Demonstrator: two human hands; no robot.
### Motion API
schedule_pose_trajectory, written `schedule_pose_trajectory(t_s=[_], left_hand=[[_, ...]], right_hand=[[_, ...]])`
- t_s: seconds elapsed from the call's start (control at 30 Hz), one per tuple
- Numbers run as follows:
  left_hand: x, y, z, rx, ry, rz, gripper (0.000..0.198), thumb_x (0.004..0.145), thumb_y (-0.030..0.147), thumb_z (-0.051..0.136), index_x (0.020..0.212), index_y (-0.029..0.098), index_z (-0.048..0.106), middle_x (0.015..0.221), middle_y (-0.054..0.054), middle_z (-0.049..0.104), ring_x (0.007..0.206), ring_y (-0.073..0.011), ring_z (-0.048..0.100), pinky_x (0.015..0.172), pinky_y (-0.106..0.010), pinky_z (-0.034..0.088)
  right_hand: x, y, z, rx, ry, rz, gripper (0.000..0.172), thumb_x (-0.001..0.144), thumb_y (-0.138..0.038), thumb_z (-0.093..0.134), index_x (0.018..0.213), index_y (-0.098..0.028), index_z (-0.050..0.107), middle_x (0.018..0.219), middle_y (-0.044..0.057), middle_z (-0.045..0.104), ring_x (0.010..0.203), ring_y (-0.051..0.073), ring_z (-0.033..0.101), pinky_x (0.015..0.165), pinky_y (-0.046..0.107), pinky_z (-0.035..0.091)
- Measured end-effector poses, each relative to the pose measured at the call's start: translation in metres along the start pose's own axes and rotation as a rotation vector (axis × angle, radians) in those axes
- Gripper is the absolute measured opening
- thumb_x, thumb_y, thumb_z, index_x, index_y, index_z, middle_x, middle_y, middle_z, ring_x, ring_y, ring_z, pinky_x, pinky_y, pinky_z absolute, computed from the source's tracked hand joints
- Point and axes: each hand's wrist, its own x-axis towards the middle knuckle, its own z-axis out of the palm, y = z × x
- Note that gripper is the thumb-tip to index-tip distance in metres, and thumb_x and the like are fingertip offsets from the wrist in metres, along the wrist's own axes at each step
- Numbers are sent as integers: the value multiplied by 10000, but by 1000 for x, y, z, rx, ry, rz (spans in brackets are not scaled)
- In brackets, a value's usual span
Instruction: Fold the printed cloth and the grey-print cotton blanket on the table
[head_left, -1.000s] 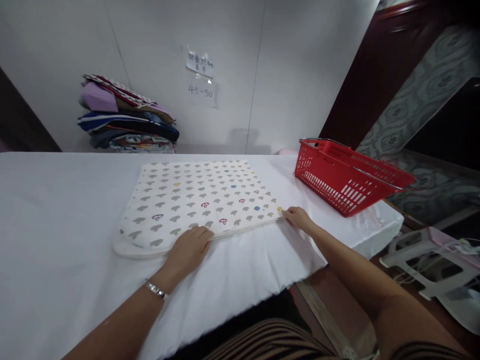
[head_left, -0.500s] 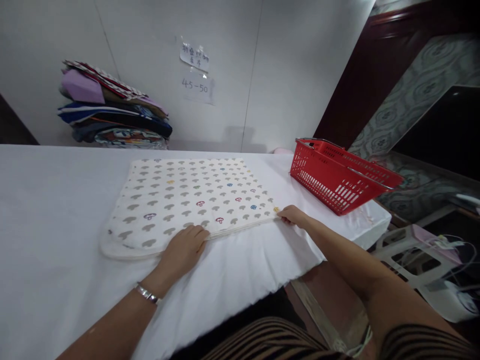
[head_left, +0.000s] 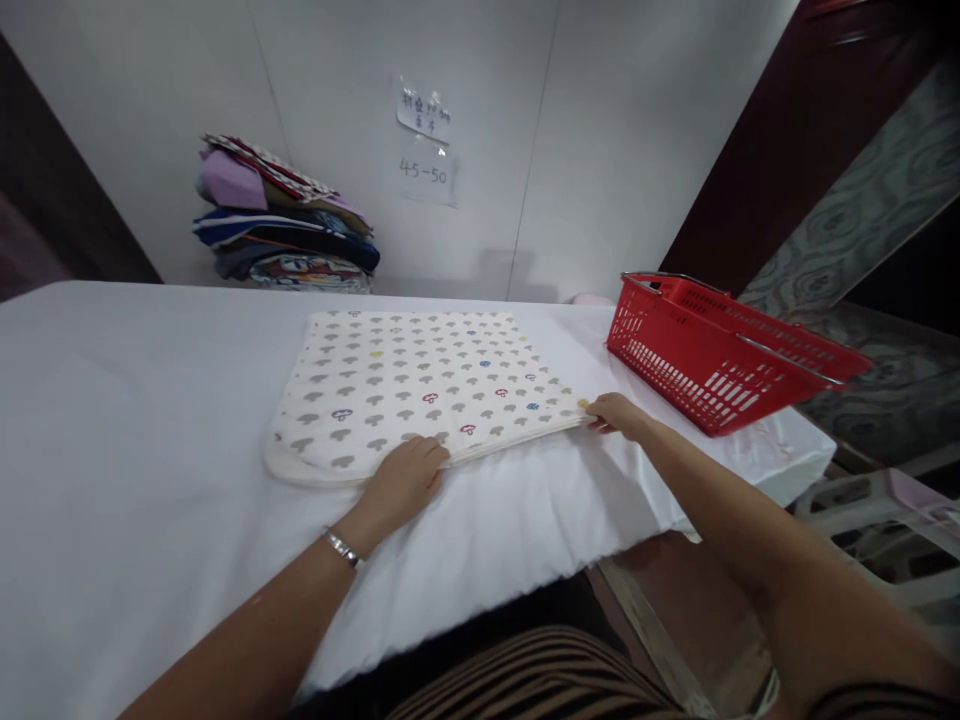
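A folded white cotton cloth printed with rows of small grey mushroom shapes (head_left: pixel 420 385) lies flat in the middle of the table. A few of the shapes are picked out in pink, blue and yellow, its near left corner is rounded, and several layers show along its near edge. The left hand (head_left: pixel 405 480) lies palm down with the fingers close together, their tips resting on that near edge. A thin silver bracelet (head_left: pixel 343 547) sits on its wrist. The right hand (head_left: pixel 619 413) reaches to the cloth's near right corner, its fingertips drawn together on the corner. The long table under a smooth white sheet (head_left: pixel 135 400) runs from the left of the view to its corner at the right. A red plastic shopping basket with metal handles (head_left: pixel 720 350) stands near that end, apart from the cloth. At the back, against a pale wall, rests a stack of folded multicoloured fabrics (head_left: pixel 285 225). Beside it, two handwritten paper notes (head_left: pixel 425 140) are stuck to the wall.
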Motion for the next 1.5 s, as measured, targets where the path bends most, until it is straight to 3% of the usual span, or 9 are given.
schedule_pose_trajectory(t_s=[0.17,0.27,0.43,0.53,0.67,0.8,1.07,1.3,1.5], left_hand=[[2,15,2,-39,-27,54,181,810,94,435,887,184,573,943,-60,578,857,-195,503,748,-343,430],[1,17,0,-83,-23,58,186,845,131,418,906,192,582,945,-59,579,871,-194,501,763,-349,431],[0,13,-1,-148,-25,44,175,877,213,420,907,208,592,889,-41,577,849,-187,503,747,-343,430],[0,12,-3,-189,-21,40,175,885,283,439,923,219,598,911,-32,587,868,-181,512,758,-332,431],[8,18,-14,-195,-82,-33,219,897,303,410,898,214,610,898,-24,600,863,-173,532,738,-305,429],[32,36,-20,-177,-103,-88,235,895,280,399,890,207,622,889,-24,607,849,-171,542,698,-289,417],[73,68,12,-135,-113,-138,221,874,247,437,787,201,635,843,-36,598,816,-170,549,624,-270,375],[73,71,20,-20,-125,-127,257,906,248,403,779,194,620,829,-40,591,805,-179,543,638,-291,375],[71,73,29,76,-71,-104,236,921,206,367,858,162,590,865,-72,583,844,-190,535,734,-326,410]], right_hand=[[9,15,-1,-123,20,20,147,702,-143,623,605,-157,513,421,-27,497,421,106,523,439,182,387],[11,24,4,-192,68,-33,87,692,-160,639,694,-156,552,435,-38,505,429,104,513,451,186,367],[-5,34,5,-260,197,-229,146,757,-255,608,867,-164,579,729,30,628,655,139,565,596,228,401],[-21,37,6,-279,264,-479,108,811,-237,547,893,-185,593,928,53,622,859,160,552,754,262,411],[-32,35,16,-295,233,-945,139,842,-168,502,851,-200,636,916,52,632,910,177,545,808,296,428],[-31,26,29,-359,195,-1086,168,860,-188,518,912,-194,678,943,77,651,920,196,554,806,320,441],[-22,20,45,-315,184,-1139,170,856,-215,562,951,-223,702,943,73,658,895,192,565,796,326,444],[-21,28,58,-208,268,-1105,175,882,-190,510,931,-196,677,920,82,659,891,201,555,799,359,426],[-27,28,60,-318,304,-1092,189,900,-193,471,959,-197,650,960,89,642,922,219,525,795,374,384]])
